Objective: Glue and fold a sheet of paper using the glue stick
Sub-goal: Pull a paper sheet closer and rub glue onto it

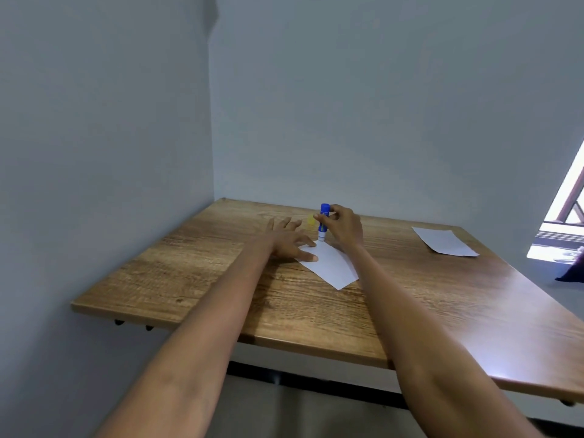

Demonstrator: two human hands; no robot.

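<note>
A small white sheet of paper [330, 265] lies on the wooden table [196, 279], near its middle. My left hand [289, 240] lies flat with fingers spread, its fingertips pressing the sheet's left far corner. My right hand [343, 227] grips a blue glue stick [323, 221] upright, its white tip down on the far edge of the paper. A small yellow cap [311, 220] lies on the table just behind my left hand's fingers.
A second white sheet [444, 241] lies at the table's far right. Grey walls close off the left and far sides. A bright window opening [565, 229] is at the right, beyond the table's edge.
</note>
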